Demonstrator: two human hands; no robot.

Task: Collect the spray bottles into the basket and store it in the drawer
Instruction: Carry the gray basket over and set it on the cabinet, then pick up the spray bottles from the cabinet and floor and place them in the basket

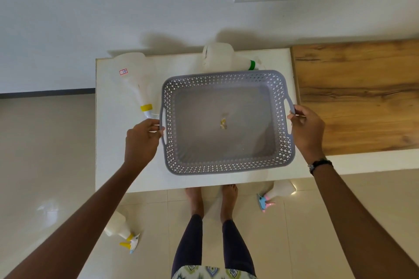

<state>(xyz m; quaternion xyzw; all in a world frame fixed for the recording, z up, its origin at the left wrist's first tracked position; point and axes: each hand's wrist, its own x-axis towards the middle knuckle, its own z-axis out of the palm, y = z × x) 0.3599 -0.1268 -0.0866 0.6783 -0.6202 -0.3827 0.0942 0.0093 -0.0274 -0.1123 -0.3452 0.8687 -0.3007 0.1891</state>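
Observation:
A grey perforated basket lies on the white tabletop, holding only a small scrap. My left hand grips its left handle and my right hand grips its right handle. A clear spray bottle with a yellow collar lies on the table left of the basket. Behind the basket lies a bottle with a green collar. On the floor lie a yellow-triggered bottle at the left and a pink-and-blue-triggered bottle, partly hidden under the table edge.
A wooden countertop adjoins the white table on the right. The wall stands right behind the table. My bare feet stand on the tiled floor at the table's front edge. No drawer is in view.

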